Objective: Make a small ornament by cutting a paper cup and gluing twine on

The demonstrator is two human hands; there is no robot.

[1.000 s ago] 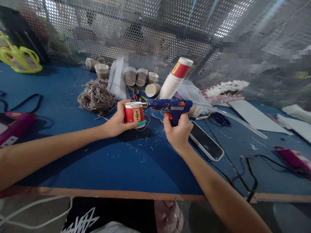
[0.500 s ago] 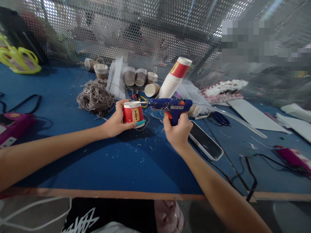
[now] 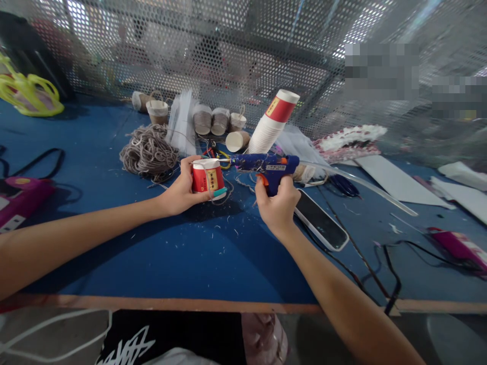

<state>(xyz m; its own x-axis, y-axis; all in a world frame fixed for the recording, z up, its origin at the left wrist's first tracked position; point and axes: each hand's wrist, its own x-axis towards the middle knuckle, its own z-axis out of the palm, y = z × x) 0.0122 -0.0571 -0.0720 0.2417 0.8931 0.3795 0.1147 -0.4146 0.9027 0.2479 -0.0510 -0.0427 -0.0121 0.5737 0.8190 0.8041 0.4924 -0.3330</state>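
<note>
My left hand is closed round a red and white paper cup, which sits bottom up with its white base on top. A thin grey cord runs down the cup's side and loops below it. In my right hand is a blue glue gun with an orange trigger and a long clear glue stick trailing from its rear. The gun's metal nozzle points left, at the upper edge of the cup; whether it touches cannot be made out. A heap of grey cord lies behind my left hand.
A leaning stack of paper cups stands behind the gun. Several cord-wrapped cups line the mesh screen. A phone lies right of my right hand, beside a cable. Purple devices and yellow baskets occupy the left side.
Almost nothing differs. Both hands hold the cup and the glue gun in nearly the same pose; the whole view has shifted very slightly.
</note>
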